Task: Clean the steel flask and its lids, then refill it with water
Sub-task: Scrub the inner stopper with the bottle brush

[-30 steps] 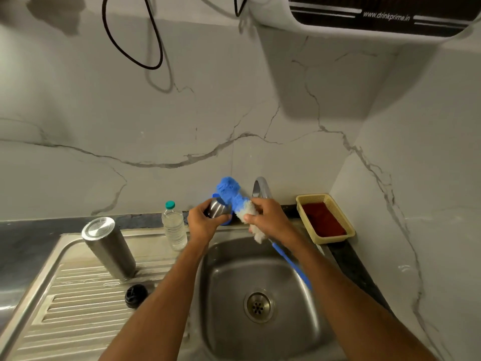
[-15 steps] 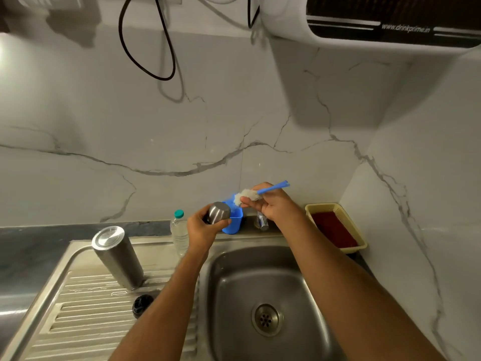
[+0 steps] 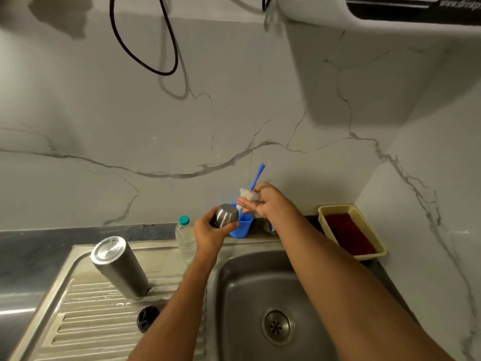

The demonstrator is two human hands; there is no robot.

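The steel flask (image 3: 118,267) stands upside down on the ribbed drainboard (image 3: 86,319), left of the basin. A small black lid (image 3: 147,315) lies on the drainboard in front of it. My left hand (image 3: 210,234) grips a small steel cup lid (image 3: 226,215) above the sink's back edge. My right hand (image 3: 268,201) holds a bottle brush (image 3: 256,179) with white bristles and a blue handle that points up. The brush head hangs over a blue holder cup (image 3: 242,226) just behind the steel lid.
The sink basin (image 3: 250,290) with its drain (image 3: 277,326) lies under my forearms. A clear water bottle (image 3: 185,238) with a teal cap stands behind the drainboard. A yellow basket (image 3: 351,231) sits at the back right. A water purifier (image 3: 390,14) hangs above.
My right hand has turned the brush from handle-down over the basin to handle-up, bristles over the blue holder cup. My left hand still holds the steel lid.
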